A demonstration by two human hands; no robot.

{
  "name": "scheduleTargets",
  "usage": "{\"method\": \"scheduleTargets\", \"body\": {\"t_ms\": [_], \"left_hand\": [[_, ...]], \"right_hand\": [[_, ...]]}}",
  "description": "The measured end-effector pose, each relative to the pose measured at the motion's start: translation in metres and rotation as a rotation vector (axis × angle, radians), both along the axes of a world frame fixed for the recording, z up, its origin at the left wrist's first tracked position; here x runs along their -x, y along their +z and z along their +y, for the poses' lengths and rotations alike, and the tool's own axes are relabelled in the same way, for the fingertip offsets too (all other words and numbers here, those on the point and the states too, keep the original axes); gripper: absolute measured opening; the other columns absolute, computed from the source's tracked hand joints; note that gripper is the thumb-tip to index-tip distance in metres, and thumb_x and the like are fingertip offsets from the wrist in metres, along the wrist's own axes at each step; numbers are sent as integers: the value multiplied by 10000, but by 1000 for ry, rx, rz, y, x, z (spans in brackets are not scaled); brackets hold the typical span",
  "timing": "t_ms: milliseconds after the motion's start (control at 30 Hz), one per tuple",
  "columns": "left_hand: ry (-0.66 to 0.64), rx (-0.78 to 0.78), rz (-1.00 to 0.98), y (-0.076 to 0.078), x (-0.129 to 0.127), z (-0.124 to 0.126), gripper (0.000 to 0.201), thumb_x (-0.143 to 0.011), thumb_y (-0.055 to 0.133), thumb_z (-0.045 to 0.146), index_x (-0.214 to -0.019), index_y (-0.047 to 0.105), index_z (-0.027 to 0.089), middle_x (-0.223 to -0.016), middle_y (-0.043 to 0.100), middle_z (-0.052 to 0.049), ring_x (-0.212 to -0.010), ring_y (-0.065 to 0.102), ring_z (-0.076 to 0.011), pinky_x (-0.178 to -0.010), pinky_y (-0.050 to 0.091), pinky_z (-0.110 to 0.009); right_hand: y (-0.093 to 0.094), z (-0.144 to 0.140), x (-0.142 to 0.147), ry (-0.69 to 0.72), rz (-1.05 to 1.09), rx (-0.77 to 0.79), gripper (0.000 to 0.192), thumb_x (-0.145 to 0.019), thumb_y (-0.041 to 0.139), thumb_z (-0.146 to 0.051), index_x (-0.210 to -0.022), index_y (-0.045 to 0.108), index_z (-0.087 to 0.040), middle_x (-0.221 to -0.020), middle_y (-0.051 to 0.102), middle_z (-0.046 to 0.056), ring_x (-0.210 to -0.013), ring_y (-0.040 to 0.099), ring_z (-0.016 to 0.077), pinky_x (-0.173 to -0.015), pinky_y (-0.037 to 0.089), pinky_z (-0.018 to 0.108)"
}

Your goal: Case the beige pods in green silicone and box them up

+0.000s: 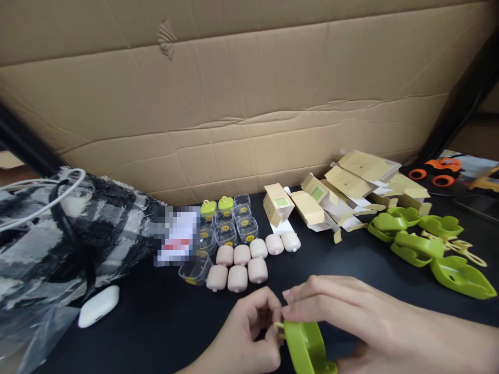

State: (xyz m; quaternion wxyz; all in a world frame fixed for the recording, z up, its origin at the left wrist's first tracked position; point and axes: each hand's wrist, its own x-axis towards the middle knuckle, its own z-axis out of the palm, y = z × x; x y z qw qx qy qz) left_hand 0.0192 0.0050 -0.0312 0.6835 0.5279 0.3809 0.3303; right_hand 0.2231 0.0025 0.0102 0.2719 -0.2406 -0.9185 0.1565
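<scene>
Low in the head view, a green leaf-edged plastic cap [302, 345] is turned on its side between my hands. My right hand [346, 309] grips it, fingers over its upper edge. My left hand [253, 332] is closed in a pinch on a pale yellow loop [279, 327] at the cap's left side. Beyond my hands stand several pale pink and cream rounded pieces [237, 278]. Behind them are clear plastic cups [226, 235] with yellow face stickers; two carry green caps [208, 208] with loops on top.
More green leaf-shaped caps [463, 275] lie at the right beside pale yellow loops [462, 248]. Opened small cardboard boxes [349, 182] are piled at the back. An orange toy vehicle [440, 169] is far right. At left are a white earphone case [99, 306] and a checked fabric bag [105, 228].
</scene>
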Motion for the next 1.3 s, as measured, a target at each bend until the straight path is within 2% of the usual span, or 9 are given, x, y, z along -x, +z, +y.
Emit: {"method": "scheduleTargets", "body": {"t_ms": [200,367,533,633,700,867,967,1100,1300], "left_hand": [[-28,5,11,-6,2,2,380,-688,770,357,-652,428,193,-569,447,79,-461,370,-30,-454,305,-152],[-139,61,-73,-17,9,6,504,-734,610,655,-900,402,227,-563,610,25,-414,561,-103,-357,373,-138],[-318,-16,-289,-19,15,5,685,-750,700,523,-1280,351,265,-945,690,-60,-765,704,-158,-637,520,-227],[-261,82,-206,-13,13,3,572,-778,712,433,-1254,453,250,-1002,673,-55,-839,687,-158,-737,510,-268],[-177,137,-132,-9,11,2,467,-783,695,458,-1143,534,209,-899,699,-51,-722,686,-146,-632,510,-244],[-118,179,-67,0,9,-2,341,-797,674,470,-945,568,182,-799,751,-57,-519,619,-71,-475,376,-154],[-85,161,-119,4,9,-5,291,-793,696,429,-900,581,183,-738,743,-32,-587,636,-77,-542,401,-157],[-94,171,-227,-4,9,-3,338,-779,716,415,-991,561,202,-907,760,-62,-419,492,-3,-420,315,-125],[-173,348,-555,-10,9,-2,281,-830,670,337,-1038,535,203,-1100,698,-82,-760,725,-156,-709,531,-282]], "right_hand": [[4,8,-2,74,35,-172,414,-843,642,-249,-1233,524,-178,-1070,721,48,-1004,669,151,-980,460,280],[9,7,-3,-4,35,-61,439,-822,628,-128,-1229,482,-201,-1136,687,47,-1076,626,131,-938,492,215],[-1,0,0,-147,31,-51,745,-741,726,-143,-1361,317,-212,-1221,637,82,-1088,622,180,-909,522,244],[-5,-1,5,-102,19,10,785,-723,781,-269,-1358,322,-208,-1215,641,73,-1063,634,178,-902,520,235],[-4,5,4,-80,59,35,750,-733,769,-316,-1343,347,-208,-1236,623,77,-1089,619,176,-906,512,230],[-7,40,-10,-341,-88,-245,240,-918,503,-222,-1151,547,-179,-1039,658,92,-951,641,216,-809,526,351],[-18,58,-14,-425,-304,-387,326,-929,513,-313,-1180,572,-114,-920,658,122,-850,646,284,-751,508,450],[-32,63,-10,-450,-345,-348,499,-867,612,-406,-1236,542,-77,-918,645,149,-840,642,324,-721,518,477],[-39,59,-2,-503,-279,-192,269,-895,574,-315,-1086,530,-130,-983,622,138,-890,642,303,-698,539,417]]}}
